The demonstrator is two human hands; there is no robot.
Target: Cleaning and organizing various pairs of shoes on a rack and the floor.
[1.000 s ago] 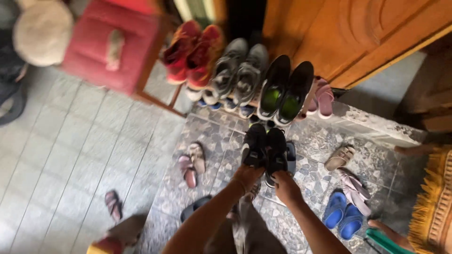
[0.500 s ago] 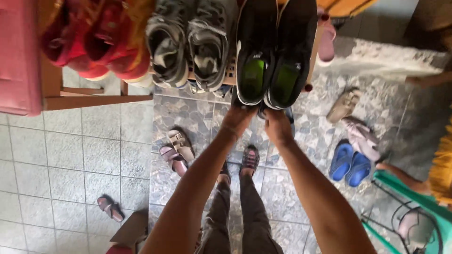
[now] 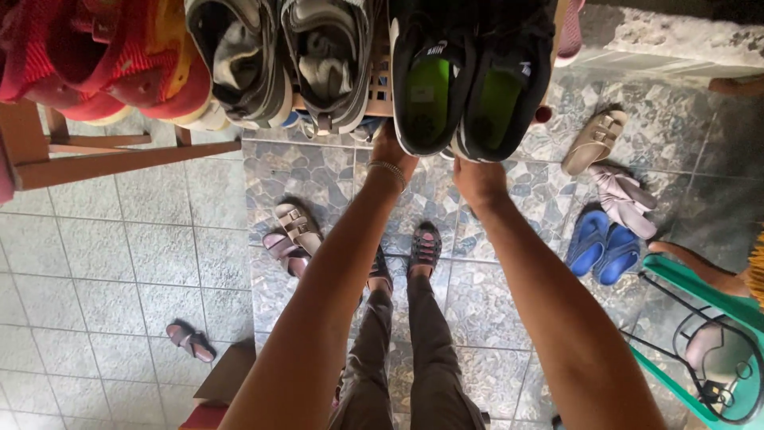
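Observation:
My left hand point(image 3: 388, 151), a thin bracelet on its wrist, and my right hand point(image 3: 477, 181) both reach under the front edge of a shoe rack point(image 3: 383, 94). A pair of black shoes with green insoles point(image 3: 430, 91) on the top shelf covers the fingers of both hands, so I cannot see what they hold. Left of that pair stand grey shoes point(image 3: 239, 64), then red shoes point(image 3: 95, 60). Below, my feet in dark sandals point(image 3: 424, 247) stand on the patterned tile floor.
Beige and pink sandals point(image 3: 290, 235) lie to the left of my feet. To the right are a tan sandal point(image 3: 593, 142), lilac slippers point(image 3: 629, 195) and blue slippers point(image 3: 601, 248). A green chair point(image 3: 708, 318) stands at the right, a wooden frame point(image 3: 119, 159) at the left.
A second ago both hands held a pair of black shoes in the open. They have carried them forward under the rack's top shelf, where shoes and fingers are now out of sight. The camera tilted down.

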